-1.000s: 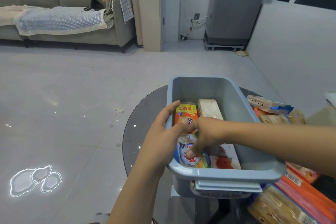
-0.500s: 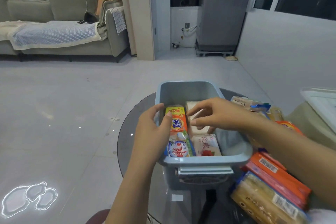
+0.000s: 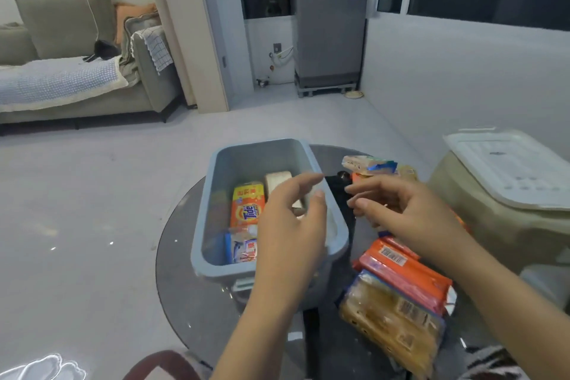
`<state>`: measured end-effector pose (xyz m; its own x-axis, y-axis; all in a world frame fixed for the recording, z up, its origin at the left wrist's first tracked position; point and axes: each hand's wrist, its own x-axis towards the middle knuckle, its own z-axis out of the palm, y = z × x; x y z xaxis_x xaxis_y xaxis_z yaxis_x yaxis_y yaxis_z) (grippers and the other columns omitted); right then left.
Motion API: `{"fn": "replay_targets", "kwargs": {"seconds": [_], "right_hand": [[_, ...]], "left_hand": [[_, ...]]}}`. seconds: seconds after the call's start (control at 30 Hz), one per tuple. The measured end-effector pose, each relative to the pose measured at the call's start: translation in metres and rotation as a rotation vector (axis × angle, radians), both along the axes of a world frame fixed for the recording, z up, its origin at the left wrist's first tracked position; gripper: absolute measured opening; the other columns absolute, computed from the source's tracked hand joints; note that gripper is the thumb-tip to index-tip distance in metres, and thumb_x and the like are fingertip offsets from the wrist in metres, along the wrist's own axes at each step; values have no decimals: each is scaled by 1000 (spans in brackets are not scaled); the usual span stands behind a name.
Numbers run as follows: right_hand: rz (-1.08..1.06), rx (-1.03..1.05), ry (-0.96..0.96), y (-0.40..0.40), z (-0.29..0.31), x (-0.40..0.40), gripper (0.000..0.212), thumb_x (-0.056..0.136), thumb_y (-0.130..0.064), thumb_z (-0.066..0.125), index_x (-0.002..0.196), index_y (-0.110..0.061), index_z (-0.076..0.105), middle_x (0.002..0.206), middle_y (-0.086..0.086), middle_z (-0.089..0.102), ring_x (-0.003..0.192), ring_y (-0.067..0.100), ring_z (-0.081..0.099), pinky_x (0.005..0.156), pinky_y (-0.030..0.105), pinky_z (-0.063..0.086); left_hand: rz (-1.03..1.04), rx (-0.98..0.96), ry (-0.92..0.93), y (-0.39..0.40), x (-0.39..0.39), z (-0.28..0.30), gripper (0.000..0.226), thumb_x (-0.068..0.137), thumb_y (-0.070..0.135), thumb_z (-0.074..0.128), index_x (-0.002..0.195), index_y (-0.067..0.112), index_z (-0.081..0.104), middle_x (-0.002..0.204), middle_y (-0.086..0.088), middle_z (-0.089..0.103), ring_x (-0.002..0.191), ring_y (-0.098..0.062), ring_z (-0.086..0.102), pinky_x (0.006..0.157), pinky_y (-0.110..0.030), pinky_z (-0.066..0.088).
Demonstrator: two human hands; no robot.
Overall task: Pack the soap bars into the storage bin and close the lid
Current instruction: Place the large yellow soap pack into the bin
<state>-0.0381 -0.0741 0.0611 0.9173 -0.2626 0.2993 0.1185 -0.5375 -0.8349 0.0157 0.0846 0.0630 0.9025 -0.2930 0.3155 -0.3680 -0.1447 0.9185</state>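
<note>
A grey-blue storage bin (image 3: 212,194) stands open on a round glass table (image 3: 179,281). Inside lie an orange Tide soap bar (image 3: 247,207), a blue-and-white wrapped bar (image 3: 242,251) and a pale beige bar (image 3: 276,182). My left hand (image 3: 293,225) hovers over the bin's right half with relaxed fingers, holding nothing. My right hand (image 3: 401,213) is just right of the bin, fingers loosely bent, empty, above the loose soap packs. Orange packs (image 3: 404,274) and a yellow pack (image 3: 391,324) lie at the near right; more wrapped bars (image 3: 370,163) lie at the far right.
The bin's white lid (image 3: 512,166) rests on a beige appliance (image 3: 499,225) at the right. A sofa (image 3: 77,77) stands far left and a grey fridge (image 3: 330,28) at the back. Shiny grey floor surrounds the table.
My right hand came out of the bin and moved right over the loose packs. My left hand let go of the bin's left rim and shifted right over the bin.
</note>
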Motion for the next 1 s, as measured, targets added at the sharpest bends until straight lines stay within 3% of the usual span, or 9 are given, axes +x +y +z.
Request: {"fn": "replay_targets", "kwargs": {"seconds": [0.1,0.2,0.27,0.37,0.47,0.6,0.7,0.83,1.0], "right_hand": [[-72,22,13,-21,-13,-17,21,84,-22,64,92,-41,67,89,-22,71,82,-5,67,66,9,51],[-138,97,52,-44,-29,-30,18,82,-22,66,93,-36,69,88,-10,74,83,4,69,74,25,53],[-153,177,82,-56,-38,-38,16,82,-20,66,92,-32,70,91,-4,75,85,13,71,74,34,56],[-171,223,110,-69,-50,-48,22,83,-14,65,86,-35,72,84,-6,75,75,8,71,60,17,53],[-231,227,197,-80,-65,-52,18,83,-11,66,90,-27,71,80,-4,74,67,4,69,54,11,46],[-280,126,318,-87,-77,-55,14,81,-18,67,90,-29,68,86,-6,70,74,6,65,61,19,46],[-300,-33,411,-88,-81,-58,15,80,-28,68,93,-33,64,83,-14,65,72,-3,58,58,11,38],[-262,-122,504,-84,-87,-61,18,80,-38,66,96,-37,60,89,-14,60,74,-1,56,58,14,37],[-186,-144,553,-74,-96,-66,42,72,-46,70,111,-34,59,94,-14,50,77,0,54,61,14,39]], "left_hand": [[-97,-57,7,-22,-13,-5,24,92,16,55,110,26,67,109,11,68,101,3,62,82,-12,49],[-187,-54,-10,-44,-27,-11,26,92,15,54,112,28,65,111,13,67,100,8,61,80,-7,48],[-235,-12,-20,-57,-33,-18,27,93,17,53,113,31,63,114,13,65,105,6,59,86,-13,49],[-278,64,15,-76,-37,-32,26,93,21,53,109,42,58,115,17,62,107,8,57,90,-16,50],[-253,163,39,-90,-33,-52,28,92,22,54,111,42,57,110,24,59,104,11,55,87,-11,46],[-243,279,170,-99,-20,-78,30,91,25,55,118,36,59,118,16,61,106,2,57,90,-21,49],[-246,337,225,-98,-14,-88,34,91,27,55,126,30,57,122,9,61,105,-1,60,84,-22,52],[-264,426,232,-94,-12,-92,35,91,30,54,125,28,57,122,4,62,110,-11,60,96,-40,50],[-256,498,187,-81,-20,-101,39,91,31,55,130,30,50,122,12,47,115,-5,49,99,-27,43]]}}
